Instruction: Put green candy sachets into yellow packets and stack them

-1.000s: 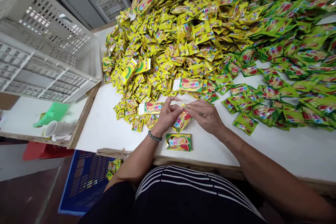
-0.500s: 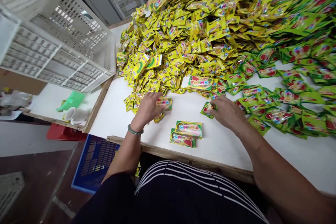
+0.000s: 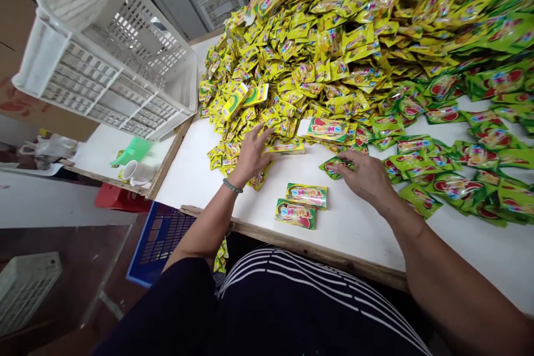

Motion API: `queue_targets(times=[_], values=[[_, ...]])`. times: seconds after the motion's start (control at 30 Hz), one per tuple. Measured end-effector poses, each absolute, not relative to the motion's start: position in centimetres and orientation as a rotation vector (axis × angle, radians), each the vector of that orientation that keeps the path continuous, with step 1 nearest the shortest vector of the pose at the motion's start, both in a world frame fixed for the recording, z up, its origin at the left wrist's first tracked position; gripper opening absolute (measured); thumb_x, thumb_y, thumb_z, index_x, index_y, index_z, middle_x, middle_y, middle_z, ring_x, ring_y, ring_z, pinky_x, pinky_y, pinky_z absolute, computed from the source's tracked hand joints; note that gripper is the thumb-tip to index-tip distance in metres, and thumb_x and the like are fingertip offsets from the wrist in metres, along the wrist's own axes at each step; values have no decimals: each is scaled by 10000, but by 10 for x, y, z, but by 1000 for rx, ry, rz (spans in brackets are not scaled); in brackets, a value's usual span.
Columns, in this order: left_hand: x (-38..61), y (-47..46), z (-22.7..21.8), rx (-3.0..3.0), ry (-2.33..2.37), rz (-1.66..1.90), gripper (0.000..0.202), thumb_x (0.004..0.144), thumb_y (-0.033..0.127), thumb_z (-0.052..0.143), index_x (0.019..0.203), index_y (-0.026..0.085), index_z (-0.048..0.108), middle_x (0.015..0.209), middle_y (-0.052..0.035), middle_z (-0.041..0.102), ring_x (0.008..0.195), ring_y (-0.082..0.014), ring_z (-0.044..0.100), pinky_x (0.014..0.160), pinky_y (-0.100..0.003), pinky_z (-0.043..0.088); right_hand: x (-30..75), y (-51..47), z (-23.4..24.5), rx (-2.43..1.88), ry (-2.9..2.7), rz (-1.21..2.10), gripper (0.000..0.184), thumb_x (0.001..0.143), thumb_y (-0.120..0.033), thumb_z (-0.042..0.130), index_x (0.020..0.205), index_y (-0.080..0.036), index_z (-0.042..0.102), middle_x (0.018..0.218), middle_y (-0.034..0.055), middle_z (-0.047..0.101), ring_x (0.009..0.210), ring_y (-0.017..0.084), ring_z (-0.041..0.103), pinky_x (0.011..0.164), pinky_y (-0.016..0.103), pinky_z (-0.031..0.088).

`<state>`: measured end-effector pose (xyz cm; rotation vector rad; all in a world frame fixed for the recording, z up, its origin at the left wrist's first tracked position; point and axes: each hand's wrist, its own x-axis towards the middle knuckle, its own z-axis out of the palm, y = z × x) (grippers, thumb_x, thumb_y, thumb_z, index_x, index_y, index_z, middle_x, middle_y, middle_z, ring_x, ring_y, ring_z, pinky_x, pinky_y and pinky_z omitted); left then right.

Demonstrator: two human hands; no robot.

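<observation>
My left hand [image 3: 251, 154] is around the end of a narrow yellow-green box [image 3: 287, 148], with thumb and forefinger spread on either side. The box is seen edge-on and slightly blurred. My right hand [image 3: 362, 171] pinches a green watermelon-print packet [image 3: 330, 167] by its right side, just above the white table [image 3: 258, 214]. Between the hands and nearer my body lie two boxes marked TWINS, an upper box [image 3: 306, 196] overlapping a lower box [image 3: 295, 214]. Another TWINS box [image 3: 327, 129] with a white flap lies against the pile, beyond my hands.
A large heap of yellow packets [image 3: 300, 61] covers the back of the table. Green packets [image 3: 454, 183] spread along the right. A white plastic crate [image 3: 112, 83] stands at the left, above a white mug [image 3: 136, 171]. Below the table edge is a blue crate [image 3: 156, 239].
The box at my left hand has turned from its printed face to its edge and moved right. My left fingers have spread. My right hand remains at the green packet; the view has shifted slightly.
</observation>
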<state>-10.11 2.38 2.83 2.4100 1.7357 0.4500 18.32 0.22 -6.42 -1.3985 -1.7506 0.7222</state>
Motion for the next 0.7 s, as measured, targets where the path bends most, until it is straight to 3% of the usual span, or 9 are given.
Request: queue_targets(times=[0.07, 0.17, 0.27, 0.33, 0.43, 0.53, 0.6, 0.7], values=[[-105, 13, 33, 2306, 1983, 427, 411, 870, 378, 630, 1226, 179, 584, 1257, -153, 594, 1183, -290, 540, 966, -395, 430, 181, 0, -59, -1488, -1733, 656, 172, 802, -394, 641, 881, -269, 729, 875, 76, 747, 791, 283, 659, 666, 392, 474], [-113, -11, 32, 2032, 2317, 114, 398, 863, 506, 610, 1050, 155, 608, 936, -129, 662, 888, -277, 631, 769, -352, 455, 178, -2, -52, -1525, -1722, 652, 175, 806, -409, 644, 867, -267, 727, 871, 83, 742, 796, 286, 654, 676, 389, 474], [-118, -32, 18, 1930, 2350, -144, 519, 764, 553, 708, 1060, 147, 578, 900, -134, 662, 837, -284, 632, 684, -322, 417, 177, -3, -48, -1558, -1704, 700, 212, 800, -439, 651, 853, -246, 721, 789, 95, 724, 777, 287, 646, 669, 379, 458], [-118, -38, 8, 1919, 2308, -127, 485, 738, 506, 750, 1031, 163, 572, 854, -105, 655, 808, -262, 619, 642, -296, 379, 177, -3, -48, -1585, -1685, 754, 262, 787, -474, 664, 856, -228, 719, 739, 91, 710, 741, 277, 638, 644, 367, 444], [-119, -40, 4, 1874, 2251, 14, 337, 732, 457, 763, 774, 196, 553, 638, -10, 545, 627, -183, 517, 566, -271, 274, 177, -2, -48, -1608, -1610, 858, 337, 753, -526, 682, 868, -211, 712, 713, 72, 699, 684, 252, 620, 599, 349, 427], [-119, -35, 11, 1826, 2124, 347, 445, 756, 463, 732, 555, 190, 444, 503, 38, 382, 515, -118, 366, 542, -271, 201, 175, 0, -49, -1532, -1473, 1020, 386, 720, -557, 695, 857, -196, 692, 694, 58, 683, 649, 229, 611, 576, 340, 441], [-113, -29, 17, 1696, 1979, 658, 493, 761, 496, 714, 510, 181, 430, 476, 45, 361, 491, -97, 346, 529, -264, 200, 172, 1, -51, -1426, -1366, 1160, 413, 691, -568, 720, 856, -192, 680, 710, 57, 689, 663, 227, 629, 590, 345, 480], [-92, -13, 20, 1368, 1682, 966, 462, 680, 549, 762, 579, 174, 512, 477, 45, 460, 469, -86, 418, 501, -235, 263, 168, 1, -50, -1278, -1213, 1324, 442, 660, -563, 765, 892, -197, 679, 782, 56, 721, 747, 241, 672, 675, 371, 546]])
